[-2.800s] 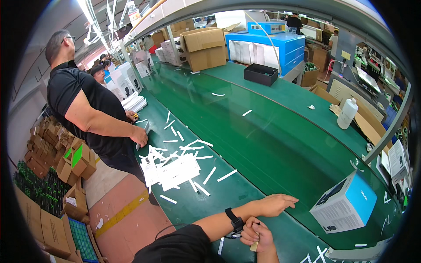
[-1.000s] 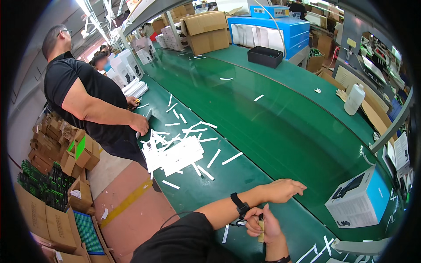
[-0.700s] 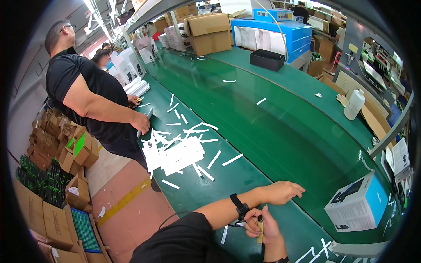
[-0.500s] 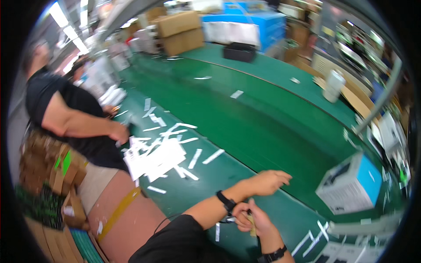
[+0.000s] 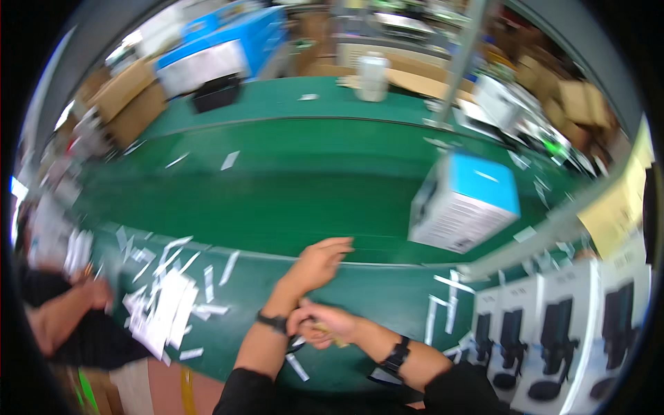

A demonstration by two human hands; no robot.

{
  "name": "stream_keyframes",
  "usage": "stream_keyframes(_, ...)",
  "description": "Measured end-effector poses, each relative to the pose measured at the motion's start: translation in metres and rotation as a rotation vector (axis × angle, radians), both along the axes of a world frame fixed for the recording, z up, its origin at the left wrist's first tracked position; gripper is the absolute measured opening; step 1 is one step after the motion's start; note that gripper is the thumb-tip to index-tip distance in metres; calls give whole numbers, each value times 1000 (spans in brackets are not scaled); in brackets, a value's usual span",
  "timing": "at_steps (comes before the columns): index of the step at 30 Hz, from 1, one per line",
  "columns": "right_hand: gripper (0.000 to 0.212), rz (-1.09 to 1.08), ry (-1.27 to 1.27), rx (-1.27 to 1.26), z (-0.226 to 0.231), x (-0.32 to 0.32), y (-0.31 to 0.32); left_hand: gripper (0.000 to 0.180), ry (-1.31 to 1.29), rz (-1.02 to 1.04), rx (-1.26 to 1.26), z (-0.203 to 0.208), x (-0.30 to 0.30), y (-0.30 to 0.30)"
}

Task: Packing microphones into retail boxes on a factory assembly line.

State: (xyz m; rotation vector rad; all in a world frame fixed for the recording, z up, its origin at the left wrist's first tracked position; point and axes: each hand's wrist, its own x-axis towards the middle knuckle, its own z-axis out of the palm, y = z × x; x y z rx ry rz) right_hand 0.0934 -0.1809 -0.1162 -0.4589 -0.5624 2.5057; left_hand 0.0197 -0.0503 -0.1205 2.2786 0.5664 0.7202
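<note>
The view swings right, exposing printed white boxes (image 5: 561, 330) at 4 o'clock. The right hand (image 5: 321, 324) grips a yellowish strip (image 5: 341, 340) beside the empty, outstretched left hand (image 5: 318, 265).

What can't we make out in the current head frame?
All in the head view:
Yellowish piece in the right hand: mostly covered by that hand.
Left hand: palm side turned away.
Blue-and-white box: print smeared by blur.
Black tray: contents lost to blur.
Co-worker: upper body cut off by the dark left rim.
</note>
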Motion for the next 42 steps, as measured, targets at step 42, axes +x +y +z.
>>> stream_keyframes(42,71,-135,81,-60,12,18,-10,27,-13,-61,-113,0,17,-9)
